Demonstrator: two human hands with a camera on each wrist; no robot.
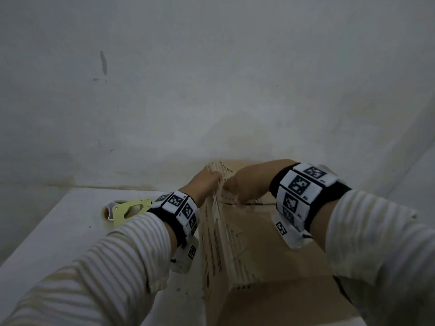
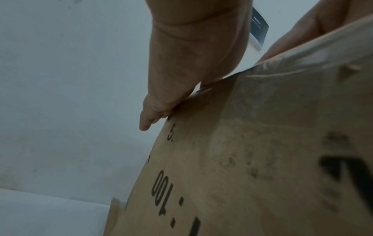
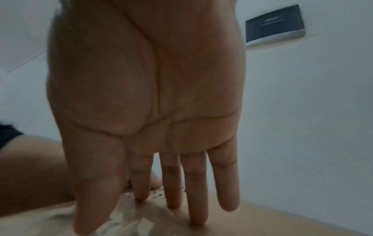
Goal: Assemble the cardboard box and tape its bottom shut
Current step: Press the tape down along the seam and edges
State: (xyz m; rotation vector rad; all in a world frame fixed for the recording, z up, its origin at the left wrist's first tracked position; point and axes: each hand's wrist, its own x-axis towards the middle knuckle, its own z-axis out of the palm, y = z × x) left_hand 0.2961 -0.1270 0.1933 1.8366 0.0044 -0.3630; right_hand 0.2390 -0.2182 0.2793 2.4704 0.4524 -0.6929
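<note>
A brown cardboard box (image 1: 263, 255) lies on the white table, reaching from the near edge to the wall. A pale, ragged flap (image 1: 223, 236) stands up along its left side. My left hand (image 1: 207, 182) grips the far top edge of that flap; in the left wrist view the cardboard (image 2: 262, 159) hides most of the fingers of my left hand (image 2: 181, 63). Just to its right, my right hand (image 1: 244, 184) is open. In the right wrist view, my right hand (image 3: 151, 95) presses straight fingertips (image 3: 195, 218) down on the cardboard (image 3: 282, 220).
A yellow tape dispenser (image 1: 124, 211) with a roll of tape lies on the table (image 1: 58, 231), left of the box behind my left forearm. A grey wall stands close behind the box. A dark plate (image 3: 274, 25) is fixed on the wall.
</note>
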